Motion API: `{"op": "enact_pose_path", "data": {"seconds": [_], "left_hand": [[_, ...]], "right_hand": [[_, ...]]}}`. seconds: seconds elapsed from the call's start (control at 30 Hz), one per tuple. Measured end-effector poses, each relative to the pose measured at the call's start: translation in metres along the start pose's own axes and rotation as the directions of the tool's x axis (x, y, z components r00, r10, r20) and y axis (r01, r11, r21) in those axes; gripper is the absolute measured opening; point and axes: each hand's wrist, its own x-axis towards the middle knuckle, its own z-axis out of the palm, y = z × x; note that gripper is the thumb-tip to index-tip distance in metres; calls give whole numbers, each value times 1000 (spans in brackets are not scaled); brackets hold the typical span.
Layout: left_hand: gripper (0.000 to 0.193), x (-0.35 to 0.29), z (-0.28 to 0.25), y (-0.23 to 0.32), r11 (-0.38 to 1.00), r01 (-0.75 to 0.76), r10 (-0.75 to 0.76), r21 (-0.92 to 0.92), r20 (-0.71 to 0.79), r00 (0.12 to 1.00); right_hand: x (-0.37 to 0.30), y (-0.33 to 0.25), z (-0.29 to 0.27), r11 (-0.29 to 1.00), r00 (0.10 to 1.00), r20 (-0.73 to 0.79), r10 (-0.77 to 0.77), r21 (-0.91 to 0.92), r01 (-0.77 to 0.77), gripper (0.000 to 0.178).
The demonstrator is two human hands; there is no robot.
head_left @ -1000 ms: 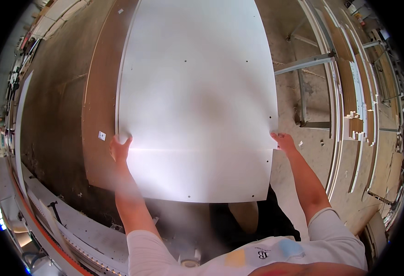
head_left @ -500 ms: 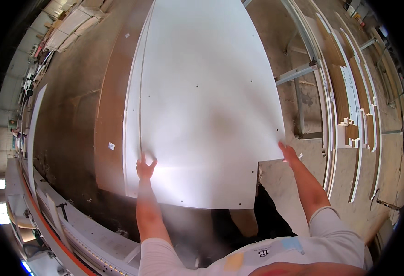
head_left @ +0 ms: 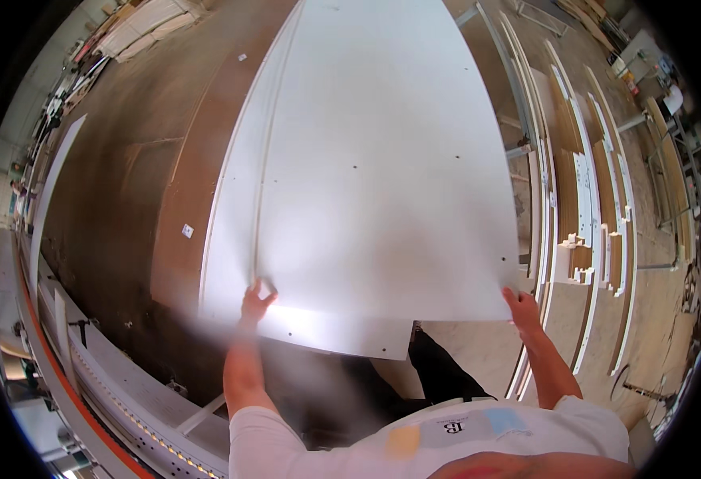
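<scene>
A large white panel (head_left: 366,223) with small dark holes lies in front of me, running away from my body. Under it, a second white panel (head_left: 334,334) shows as a strip along the left and near sides. My left hand (head_left: 258,303) holds the upper panel at its near left corner, thumb and finger curved apart. At the near right corner, my right hand (head_left: 524,308) grips the edge with the thumb on top. The fingers beneath the panel are hidden.
A brown board (head_left: 176,215) sticks out to the left under the panels. Long stacked boards (head_left: 582,199) stand at the right beside a metal frame (head_left: 518,152). A long machine with an orange strip (head_left: 71,379) runs along the lower left. A person (head_left: 671,100) is far right.
The upper panel has shifted right and toward me across the lower one, both hands on it. The strip of lower panel at the left is wider. My view has shifted too.
</scene>
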Motion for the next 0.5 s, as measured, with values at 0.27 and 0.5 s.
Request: {"op": "enact_pose_path", "data": {"seconds": [0.27,0.5], "left_hand": [[101,-127,81,74,980,-133,163,-145,213,963],[87,-212,135,100,875,-429,483,-223,394,782]], "right_hand": [[-148,-4,-152,954,897,-363,-253,-247,169,47],[-348,-60,-189,868,765,-478,-433,-449,211,47]]}}
